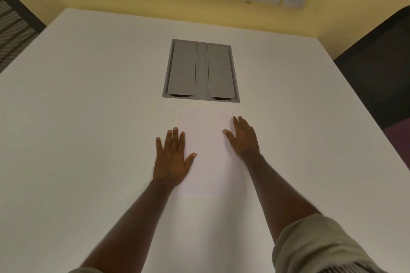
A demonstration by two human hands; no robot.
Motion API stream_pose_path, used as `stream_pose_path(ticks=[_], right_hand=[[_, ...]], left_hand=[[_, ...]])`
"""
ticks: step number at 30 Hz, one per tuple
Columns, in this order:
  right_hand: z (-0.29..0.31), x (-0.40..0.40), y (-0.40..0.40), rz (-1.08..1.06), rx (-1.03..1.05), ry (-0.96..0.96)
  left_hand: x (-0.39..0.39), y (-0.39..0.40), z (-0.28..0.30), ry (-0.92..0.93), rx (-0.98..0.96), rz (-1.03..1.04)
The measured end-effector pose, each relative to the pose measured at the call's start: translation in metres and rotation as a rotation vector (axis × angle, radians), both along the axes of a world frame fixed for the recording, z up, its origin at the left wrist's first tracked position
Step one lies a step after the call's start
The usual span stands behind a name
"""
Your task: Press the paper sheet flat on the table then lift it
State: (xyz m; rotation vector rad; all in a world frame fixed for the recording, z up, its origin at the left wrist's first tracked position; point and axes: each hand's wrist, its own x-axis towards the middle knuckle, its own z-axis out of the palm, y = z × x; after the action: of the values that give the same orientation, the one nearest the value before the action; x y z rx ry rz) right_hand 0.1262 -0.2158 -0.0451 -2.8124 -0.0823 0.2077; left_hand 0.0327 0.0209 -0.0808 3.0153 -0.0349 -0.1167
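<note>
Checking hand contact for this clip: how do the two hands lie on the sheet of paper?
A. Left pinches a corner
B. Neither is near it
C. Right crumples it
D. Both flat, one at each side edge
D: the left hand and right hand lie flat, fingers straight, on opposite side edges of the sheet of paper.

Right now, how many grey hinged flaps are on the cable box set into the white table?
2. The left grey flap and the right grey flap lie side by side, shut, beyond the white paper sheet.

Pushed-up beige ribbed sleeves (315, 248)
</note>
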Motion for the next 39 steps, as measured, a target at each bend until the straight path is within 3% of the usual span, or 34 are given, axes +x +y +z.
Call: stream_pose_path(ticks=[8,13,16,20,22,24,26,28,31,35,39], right_hand=[[-0.003,0.007,-0.003,0.019,0.048,-0.012],[0.009,-0.005,0.006,-0.012,0.390,-0.157],[0.025,-0.022,0.013,-0.020,0.634,-0.180],[0.057,-0.054,0.017,-0.008,0.927,-0.116],[0.077,-0.071,0.011,0.022,0.962,-0.085],[0.102,-0.090,0.001,0.072,0.974,-0.047],[0.131,-0.113,-0.012,0.111,0.970,-0.019],[0.160,-0.136,-0.028,0.127,0.959,0.001],[0.198,-0.174,-0.060,0.104,0.940,0.018],[0.238,-0.222,-0.119,-0.040,0.931,0.123],[0.253,-0.282,-0.200,-0.192,0.808,0.223]], left_hand=[[0.001,-0.001,-0.003,-0.023,0.000,0.007],[0.000,0.003,-0.006,-0.066,-0.094,0.003],[-0.002,0.006,-0.001,-0.162,-0.347,0.007],[0.000,0.009,0.043,-0.272,-0.990,0.277],[0.007,0.020,0.082,-0.431,-0.957,0.216],[0.015,0.027,0.128,-0.525,-0.781,-0.022],[0.018,0.022,0.182,-0.356,-0.719,-0.127],[0.014,0.005,0.226,-0.039,-0.721,-0.142],[-0.003,-0.029,0.263,0.270,-0.798,-0.280],[-0.038,-0.085,0.277,0.414,-1.049,-0.336],[-0.074,-0.150,0.269,0.381,-1.144,-0.265]])
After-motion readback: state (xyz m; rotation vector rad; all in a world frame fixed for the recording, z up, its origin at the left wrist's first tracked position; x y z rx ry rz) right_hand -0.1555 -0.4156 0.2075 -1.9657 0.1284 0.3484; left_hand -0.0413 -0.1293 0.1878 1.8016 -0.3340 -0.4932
